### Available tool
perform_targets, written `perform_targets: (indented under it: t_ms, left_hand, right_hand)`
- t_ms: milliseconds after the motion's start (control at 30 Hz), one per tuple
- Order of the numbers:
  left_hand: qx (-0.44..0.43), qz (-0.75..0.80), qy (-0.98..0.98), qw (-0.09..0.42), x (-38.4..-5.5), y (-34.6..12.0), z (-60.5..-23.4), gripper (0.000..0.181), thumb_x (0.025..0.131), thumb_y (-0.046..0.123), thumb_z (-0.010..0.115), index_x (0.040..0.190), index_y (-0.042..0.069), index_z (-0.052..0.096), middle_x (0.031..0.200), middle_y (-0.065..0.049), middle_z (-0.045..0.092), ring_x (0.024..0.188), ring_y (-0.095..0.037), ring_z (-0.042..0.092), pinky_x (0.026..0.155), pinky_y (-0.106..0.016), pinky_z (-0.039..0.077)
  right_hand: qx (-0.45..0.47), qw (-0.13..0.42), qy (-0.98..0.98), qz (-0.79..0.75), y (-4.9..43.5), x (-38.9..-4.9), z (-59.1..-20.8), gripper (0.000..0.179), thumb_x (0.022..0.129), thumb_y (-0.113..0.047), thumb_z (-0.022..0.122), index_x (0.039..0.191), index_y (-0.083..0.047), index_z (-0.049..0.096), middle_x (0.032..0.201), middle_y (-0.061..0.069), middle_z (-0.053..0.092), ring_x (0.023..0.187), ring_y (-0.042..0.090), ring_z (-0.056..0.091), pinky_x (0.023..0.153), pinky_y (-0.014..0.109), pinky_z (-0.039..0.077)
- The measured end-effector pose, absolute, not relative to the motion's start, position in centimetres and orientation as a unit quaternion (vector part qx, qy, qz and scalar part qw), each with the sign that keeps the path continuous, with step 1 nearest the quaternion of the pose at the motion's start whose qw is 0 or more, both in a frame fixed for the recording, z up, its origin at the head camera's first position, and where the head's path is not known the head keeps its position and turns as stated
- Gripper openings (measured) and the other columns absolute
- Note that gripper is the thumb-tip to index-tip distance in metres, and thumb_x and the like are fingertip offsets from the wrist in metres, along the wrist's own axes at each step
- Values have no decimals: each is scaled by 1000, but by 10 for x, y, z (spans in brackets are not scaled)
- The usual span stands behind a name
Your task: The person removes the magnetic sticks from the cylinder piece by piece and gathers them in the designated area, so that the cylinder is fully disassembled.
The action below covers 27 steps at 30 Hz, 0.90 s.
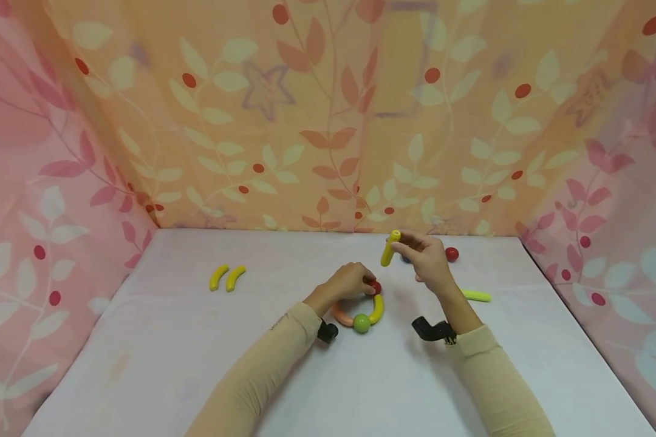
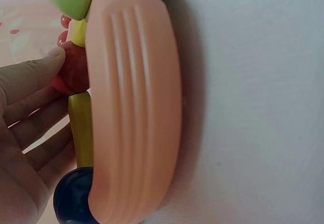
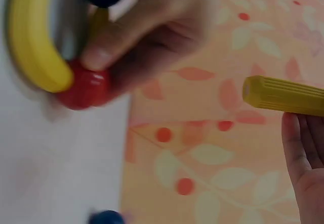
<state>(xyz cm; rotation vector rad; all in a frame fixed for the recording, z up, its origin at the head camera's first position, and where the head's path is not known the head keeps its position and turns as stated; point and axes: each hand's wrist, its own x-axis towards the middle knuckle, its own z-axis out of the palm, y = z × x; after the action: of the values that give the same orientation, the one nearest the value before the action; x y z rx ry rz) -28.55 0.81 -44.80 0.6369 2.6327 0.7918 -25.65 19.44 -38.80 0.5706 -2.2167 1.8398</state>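
On the table lies a ring of toy pieces, with my left hand (image 1: 350, 281) at its far side. Thumb and fingers of that hand pinch a red ball (image 1: 375, 287) joined to a curved yellow piece (image 3: 35, 36). A green ball (image 1: 362, 323) sits at the ring's near end, beside a curved peach piece (image 2: 134, 107). Behind the peach piece, a dark blue ball (image 2: 76, 197) and another yellow piece (image 2: 81, 127) show in the left wrist view. Raised to the right of the ring, my right hand (image 1: 429, 258) holds a straight yellow stick (image 1: 389, 250) between thumb and fingers.
Two curved yellow pieces (image 1: 227, 278) lie apart at the left. Beyond my right hand are a red ball (image 1: 452, 254) and a partly hidden blue ball (image 1: 406, 258). A yellow-green stick (image 1: 477, 296) lies right of that forearm. Patterned cloth (image 1: 328, 121) surrounds the table.
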Motion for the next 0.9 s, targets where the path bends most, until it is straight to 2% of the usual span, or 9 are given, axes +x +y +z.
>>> perform_targets:
  t_ms: [167, 367, 467, 533, 733, 900]
  left_hand:
    - [216, 274, 923, 161, -286, 5, -446, 34, 90, 26, 70, 121, 11, 69, 115, -1, 70, 95, -12, 57, 86, -25, 49]
    - [215, 266, 925, 166, -286, 4, -449, 35, 90, 27, 70, 122, 11, 68, 116, -1, 69, 96, -13, 58, 88, -27, 49]
    - [222, 261, 927, 154, -284, 3, -451, 37, 90, 27, 71, 124, 14, 67, 119, -1, 69, 100, -13, 59, 92, -29, 48]
    - [225, 263, 926, 150, -283, 3, -451, 37, 90, 26, 71, 125, 14, 67, 120, 0, 69, 102, -13, 59, 95, -29, 48]
    - [235, 265, 923, 148, -281, 6, -451, 36, 91, 27, 70, 124, 14, 68, 118, 0, 70, 101, -12, 59, 93, -27, 48]
    - [239, 259, 925, 138, -281, 7, -448, 36, 91, 27, 69, 124, 14, 68, 117, 0, 70, 101, -12, 59, 93, -28, 48]
  right_hand:
    - [220, 115, -754, 608, 199, -252, -367, 31, 89, -6, 69, 114, 12, 64, 93, -17, 70, 90, 2, 67, 86, 13, 51]
    - [196, 108, -780, 584, 211, -249, -376, 33, 88, -8, 71, 115, 10, 65, 92, -18, 69, 88, 0, 67, 83, 12, 52]
    - [191, 111, -794, 567, 219, -248, -380, 32, 88, -11, 72, 114, 7, 67, 92, -17, 69, 85, 0, 67, 80, 13, 53]
    - [187, 110, -805, 552, 224, -246, -381, 31, 88, -11, 72, 114, 6, 67, 93, -11, 69, 84, -2, 67, 77, 14, 55]
    - [177, 97, -860, 469, 245, -239, -387, 29, 88, -8, 71, 114, 5, 68, 104, 21, 70, 83, -5, 65, 73, 12, 54]
    - [178, 75, -907, 375, 261, -238, -394, 32, 86, -13, 73, 114, 3, 69, 100, 18, 70, 83, 10, 66, 70, 12, 52]
